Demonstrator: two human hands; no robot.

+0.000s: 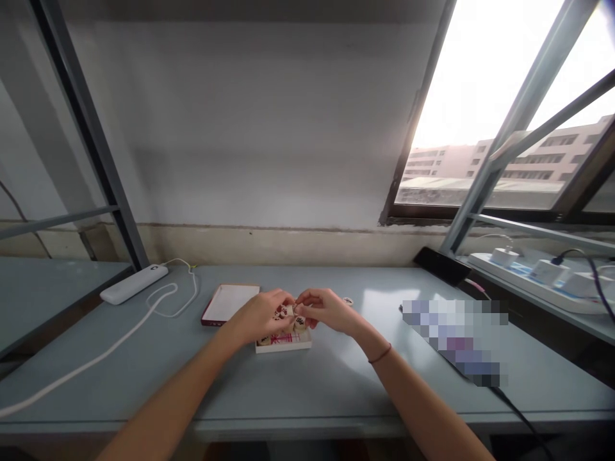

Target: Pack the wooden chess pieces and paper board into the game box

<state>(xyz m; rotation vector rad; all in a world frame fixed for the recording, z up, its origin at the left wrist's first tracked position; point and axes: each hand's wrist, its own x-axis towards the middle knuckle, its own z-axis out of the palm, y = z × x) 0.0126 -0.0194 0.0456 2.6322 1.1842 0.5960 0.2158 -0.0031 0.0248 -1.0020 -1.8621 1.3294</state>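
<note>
My left hand (pixel 264 312) is over a small white open box (pixel 283 347), its fingers curled around several round xiangqi pieces (pixel 284 311) marked with characters. From the right, my right hand (pixel 329 309) meets it, thumb and fingers pinched at a piece beside the left fingertips; the fingers partly hide that piece. More pieces show low in the box, next to pink print on its bottom. Just behind my right hand, a single round piece (pixel 348 301) lies flat on the table. To the left, the box lid (pixel 233 303) rests with its white inside up and a dark red edge.
A white power strip (pixel 135 283) with a long cable is at the left. On the right are a flat object blurred by mosaic (pixel 451 339), a black device (pixel 441 266) and a power strip with chargers (pixel 538 272). Metal posts stand on both sides.
</note>
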